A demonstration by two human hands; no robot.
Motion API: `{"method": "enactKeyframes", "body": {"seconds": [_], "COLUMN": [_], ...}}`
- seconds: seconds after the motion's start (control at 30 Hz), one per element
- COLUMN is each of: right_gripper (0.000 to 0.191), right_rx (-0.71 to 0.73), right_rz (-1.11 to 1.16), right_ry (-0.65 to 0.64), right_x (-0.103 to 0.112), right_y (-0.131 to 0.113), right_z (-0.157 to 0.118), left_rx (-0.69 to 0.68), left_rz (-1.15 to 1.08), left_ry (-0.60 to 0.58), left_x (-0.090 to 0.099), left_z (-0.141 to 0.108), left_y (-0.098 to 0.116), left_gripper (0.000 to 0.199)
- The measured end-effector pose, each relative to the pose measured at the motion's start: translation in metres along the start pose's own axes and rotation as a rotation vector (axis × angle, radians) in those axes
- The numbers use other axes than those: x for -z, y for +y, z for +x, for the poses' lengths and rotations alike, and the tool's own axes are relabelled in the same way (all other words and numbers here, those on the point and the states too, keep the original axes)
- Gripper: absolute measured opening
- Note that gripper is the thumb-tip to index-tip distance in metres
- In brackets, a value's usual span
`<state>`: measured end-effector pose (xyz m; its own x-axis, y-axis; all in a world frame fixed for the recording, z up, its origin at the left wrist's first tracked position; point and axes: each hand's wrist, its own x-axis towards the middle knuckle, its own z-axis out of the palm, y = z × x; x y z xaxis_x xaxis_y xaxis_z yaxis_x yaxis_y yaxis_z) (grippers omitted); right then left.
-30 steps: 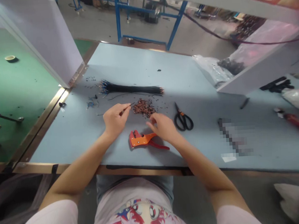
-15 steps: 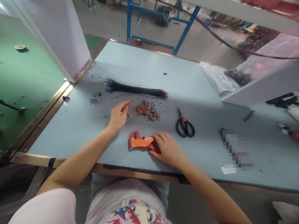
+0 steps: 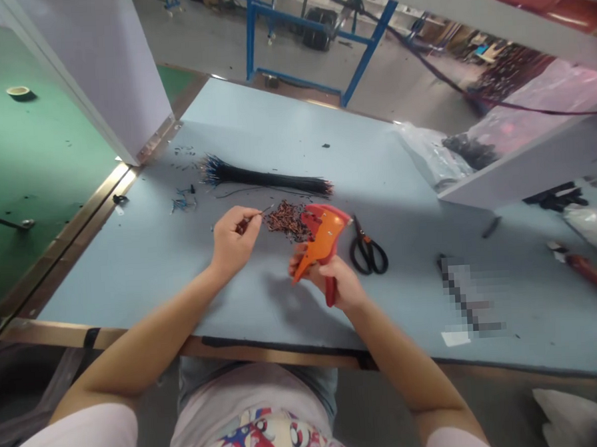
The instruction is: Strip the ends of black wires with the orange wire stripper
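Note:
My left hand pinches a thin dark wire, its tip pointing right over a heap of copper-coloured wire bits. In my right hand is an orange and red wire stripper, raised off the table with its jaws up and its handles in my grip. The stripper's head partly covers the right side of the heap. Behind both hands lies a long bundle of black wires with blue and bare copper ends. Black-handled scissors rest just right of the stripper.
Blue wire scraps lie at the left of the pale blue table. On the right are a pixelated object, a white label and a red-handled tool. White upright panels border the table, with plastic bags at the right one.
My right hand has lifted the wire stripper off the table and turned it jaws up, towards the heap. My left hand has shifted slightly, still pinching the wire.

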<state>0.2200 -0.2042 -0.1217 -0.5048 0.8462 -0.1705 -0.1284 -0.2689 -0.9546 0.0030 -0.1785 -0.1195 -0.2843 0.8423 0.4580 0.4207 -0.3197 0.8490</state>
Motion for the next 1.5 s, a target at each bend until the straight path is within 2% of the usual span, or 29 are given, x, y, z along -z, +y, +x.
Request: {"method": "enactKeyframes", "body": {"seconds": [0.13,0.2,0.3,0.43,0.57,0.73,0.9,1.23,1.5], "right_gripper": [0.054,0.061,0.067,0.056,0.049,0.042,0.043,0.035,0.036], "right_rx": [-0.16,-0.23,-0.256,-0.225,-0.224,-0.219,-0.241,-0.233,-0.227], "right_rz": [0.178,0.189,0.178,0.199,0.351,0.448,0.429,0.481,0.445], "right_ry": [-0.122,-0.185,-0.202,-0.153,-0.075,-0.126,-0.245,-0.283,-0.271], "right_x": [0.002,0.005,0.007,0.005,0.004,0.005,0.004,0.002,0.001], "right_y": [0.012,0.013,0.012,0.008,0.006,0.007,0.009,0.008,0.005], "right_z": [-0.001,-0.005,-0.008,-0.007,-0.008,-0.011,-0.014,-0.018,-0.018], "left_rx": [-0.002,0.019,-0.018,-0.243,-0.482,-0.637,-0.602,-0.568,-0.57], "left_rz": [-0.025,-0.039,0.0,0.147,0.213,0.214,0.187,0.238,0.263], "left_ry": [-0.058,-0.066,-0.049,-0.017,0.019,0.001,-0.009,-0.077,-0.101], "left_x": [-0.004,-0.006,-0.007,-0.005,-0.001,0.001,-0.001,-0.002,-0.003], "left_z": [-0.011,-0.015,-0.018,-0.017,-0.015,-0.014,-0.016,-0.017,-0.017], "left_y": [0.008,0.009,0.008,0.007,0.009,0.013,0.012,0.013,0.012], "left_gripper": [0.012,0.012,0.011,0.01,0.013,0.02,0.018,0.011,0.01]}}
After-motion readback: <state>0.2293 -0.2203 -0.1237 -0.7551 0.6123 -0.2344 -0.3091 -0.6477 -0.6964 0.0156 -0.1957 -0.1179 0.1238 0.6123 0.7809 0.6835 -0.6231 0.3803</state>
